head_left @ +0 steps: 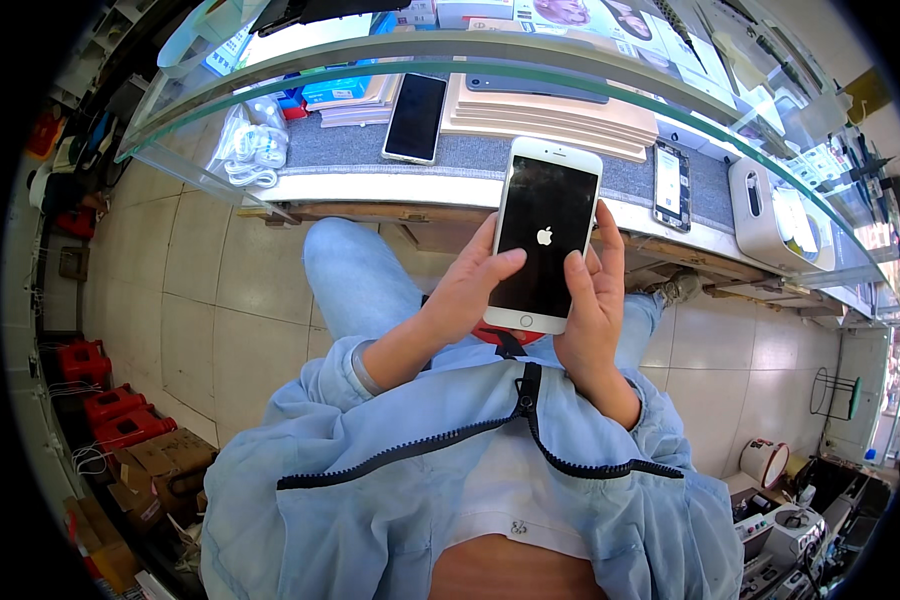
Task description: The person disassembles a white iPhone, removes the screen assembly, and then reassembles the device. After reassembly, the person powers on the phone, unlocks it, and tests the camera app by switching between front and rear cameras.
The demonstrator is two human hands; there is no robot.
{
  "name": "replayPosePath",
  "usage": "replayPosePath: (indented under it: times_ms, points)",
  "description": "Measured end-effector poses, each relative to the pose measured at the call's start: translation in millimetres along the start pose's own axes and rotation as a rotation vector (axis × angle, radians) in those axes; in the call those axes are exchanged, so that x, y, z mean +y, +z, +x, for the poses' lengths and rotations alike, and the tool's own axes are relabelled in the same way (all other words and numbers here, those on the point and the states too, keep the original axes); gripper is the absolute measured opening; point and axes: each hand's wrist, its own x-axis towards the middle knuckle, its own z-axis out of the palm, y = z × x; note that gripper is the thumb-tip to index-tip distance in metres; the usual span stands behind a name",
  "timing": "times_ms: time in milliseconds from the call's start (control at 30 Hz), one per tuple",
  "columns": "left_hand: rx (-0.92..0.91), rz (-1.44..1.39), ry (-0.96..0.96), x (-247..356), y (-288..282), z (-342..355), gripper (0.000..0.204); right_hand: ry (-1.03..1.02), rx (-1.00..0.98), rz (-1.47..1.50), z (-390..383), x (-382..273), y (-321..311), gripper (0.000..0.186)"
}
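Note:
A white smartphone is held upright between my two hands above my lap, its black screen showing a small white logo. My left hand grips its left side, with the thumb on the lower left of the screen. My right hand holds the right side, thumb at the lower right and fingers curled round the edge. Just beyond, on a grey mat inside the glass counter, lie a black-screened phone to the left and a dismantled phone to the right.
The glass counter holds stacked cream boards, bagged white cables and a white bin. Red containers and cardboard boxes line the tiled floor at left. Equipment is piled at lower right.

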Motion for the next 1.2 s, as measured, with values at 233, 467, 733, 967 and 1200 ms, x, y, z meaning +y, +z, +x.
replayPosePath:
  times_ms: [233,467,733,967,1200]
  points:
    - [-0.056,-0.168,-0.079,0.3,-4.4,1.6,0.044,0.057,0.052,0.158,-0.4,-7.6,5.2,0.048]
    - [-0.044,-0.193,-0.042,-1.0,-0.9,0.7,0.045,0.048,0.067,0.192,-0.3,-8.8,6.0,0.047]
    - [-0.058,-0.149,-0.018,-3.4,-3.5,2.6,0.046,0.026,0.043,0.218,-0.5,-5.9,3.4,0.044]
    - [-0.033,-0.173,-0.024,-0.7,-0.3,1.8,0.045,0.035,0.054,0.222,0.2,-3.9,0.8,0.044]
    - [-0.001,-0.114,-0.016,-5.2,-3.3,3.4,0.046,0.028,0.029,0.197,0.1,-5.2,0.4,0.044]
